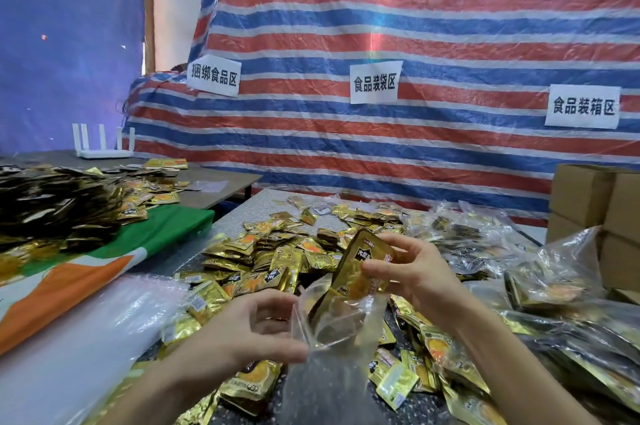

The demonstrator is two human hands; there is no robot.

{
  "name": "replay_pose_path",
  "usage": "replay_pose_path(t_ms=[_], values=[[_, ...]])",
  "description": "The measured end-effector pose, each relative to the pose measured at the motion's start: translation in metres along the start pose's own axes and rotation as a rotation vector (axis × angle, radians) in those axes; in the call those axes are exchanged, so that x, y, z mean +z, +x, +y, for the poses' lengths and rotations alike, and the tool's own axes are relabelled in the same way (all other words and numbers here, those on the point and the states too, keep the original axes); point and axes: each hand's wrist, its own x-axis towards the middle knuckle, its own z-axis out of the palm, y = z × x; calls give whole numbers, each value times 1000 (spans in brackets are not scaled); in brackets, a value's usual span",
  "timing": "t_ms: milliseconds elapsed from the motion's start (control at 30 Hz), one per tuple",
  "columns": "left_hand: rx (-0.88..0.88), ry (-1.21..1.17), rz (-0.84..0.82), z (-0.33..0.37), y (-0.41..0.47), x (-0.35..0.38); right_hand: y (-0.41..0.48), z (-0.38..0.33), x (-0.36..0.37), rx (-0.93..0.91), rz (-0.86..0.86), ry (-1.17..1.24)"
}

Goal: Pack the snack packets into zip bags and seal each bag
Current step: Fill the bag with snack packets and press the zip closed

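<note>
The left hand [256, 327] pinches the near lip of a clear bag [337, 327] with curled fingers, pulling the mouth wide. Just above and beyond it, the right hand [412, 272] grips a gold packet [362, 262] between thumb and fingers. The packet is tilted end-down with its lower end inside the mouth, apparently so it can slide in. Loose packets [277, 251] lie heaped beyond and beneath both hands, within easy reach. Filled bags [554, 279] pile up right of the right hand. The bag is not yet sealed.
</note>
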Motion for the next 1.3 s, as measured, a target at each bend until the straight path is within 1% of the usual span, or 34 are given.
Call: replay_pose_path(t_ms=[100,200,333,433,500,600,667,733,800,867,933,1000,1100,1167,1300], values=[[19,144,15,2,-3,4,0,-4,1,-21,30,-72],[-18,132,145,5,-2,8,-2,-9,2,-29,5,-197],[1,168,306,9,-1,8,-4,-14,2,-21,-3,-226],[28,196,417,10,3,11,-5,-20,1,22,-94,-248],[52,199,434,13,7,13,-4,-23,-1,76,-133,-251],[94,316,433,16,13,20,-4,-25,-6,84,-109,-302],[87,403,428,13,18,25,-5,-23,-4,76,-120,-437],[44,434,434,6,23,29,-7,-9,3,125,-217,-608],[-10,361,426,-1,28,30,-10,15,13,203,-312,-765],[-45,186,417,-6,32,31,-12,40,20,287,-366,-820],[-56,50,421,-6,34,33,-11,60,23,341,-393,-812],[-61,-59,438,-7,37,34,-10,70,26,374,-377,-769],[-72,-191,430,-6,39,32,-7,78,30,340,-372,-627],[-46,-184,455,-6,39,27,-7,78,31,304,-331,-558],[75,45,493,-13,34,14,-6,64,27,305,-202,-468]])
